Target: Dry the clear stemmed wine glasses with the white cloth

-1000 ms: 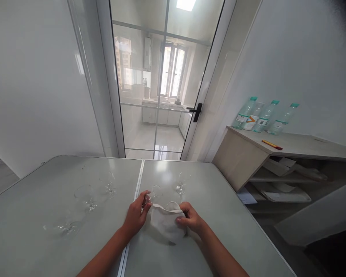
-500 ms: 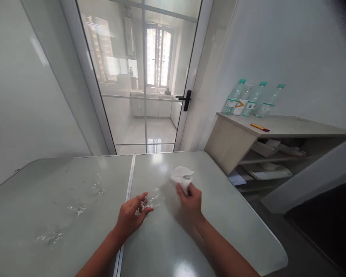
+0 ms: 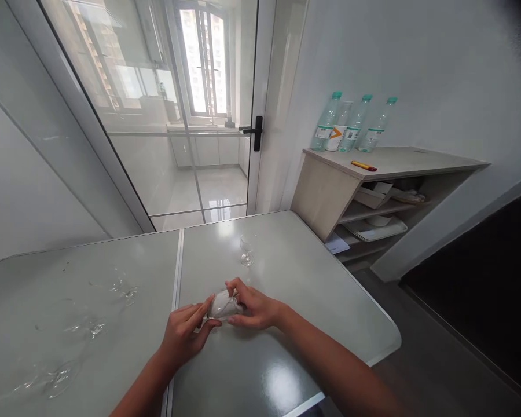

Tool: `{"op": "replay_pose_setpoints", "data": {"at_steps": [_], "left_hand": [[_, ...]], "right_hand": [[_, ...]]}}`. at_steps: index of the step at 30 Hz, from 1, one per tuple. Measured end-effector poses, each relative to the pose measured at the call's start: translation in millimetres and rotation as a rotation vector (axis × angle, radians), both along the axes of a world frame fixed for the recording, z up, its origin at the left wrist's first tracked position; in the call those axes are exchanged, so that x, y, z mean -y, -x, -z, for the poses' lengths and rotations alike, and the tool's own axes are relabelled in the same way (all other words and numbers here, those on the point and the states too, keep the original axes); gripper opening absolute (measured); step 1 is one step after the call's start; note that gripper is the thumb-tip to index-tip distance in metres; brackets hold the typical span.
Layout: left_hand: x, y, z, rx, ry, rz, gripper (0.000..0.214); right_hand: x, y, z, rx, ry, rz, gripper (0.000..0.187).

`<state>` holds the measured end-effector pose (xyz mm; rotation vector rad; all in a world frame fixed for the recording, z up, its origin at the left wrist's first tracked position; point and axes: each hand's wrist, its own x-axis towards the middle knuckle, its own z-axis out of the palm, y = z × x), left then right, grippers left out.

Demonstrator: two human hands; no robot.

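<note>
Clear glass (image 3: 215, 313) (white cloth (image 3: 224, 303) inside)

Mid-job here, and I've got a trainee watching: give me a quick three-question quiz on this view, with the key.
1. Multiple choice: where is the white cloth?
A) on the floor
B) between the left hand and the right hand
C) on the door handle

2. True or false: a stemmed glass stands upright beyond both hands.

3. Fill in: the number of green-capped bottles on top of the cabinet is ___.

Key: 1. B; 2. true; 3. three.
</note>
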<state>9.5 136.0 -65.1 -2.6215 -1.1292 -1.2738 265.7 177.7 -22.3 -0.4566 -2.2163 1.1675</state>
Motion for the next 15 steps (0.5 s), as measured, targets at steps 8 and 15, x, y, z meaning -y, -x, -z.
{"op": "replay_pose_setpoints", "data": {"at_steps": [8,15], "left_hand": [[-3.0,8.8,-0.6,-0.05,0.087,-0.072,0.042],[-6.8,9.7,-9.7,0.058,0.373,0.02,0.037]], "right_hand": [[-2.3,-4.5,-20.6,0.178,-0.166,-0.05,0.07],[-15.6,-19.6,-20.8,0.236,-0.061,-0.305,0.081]]}}
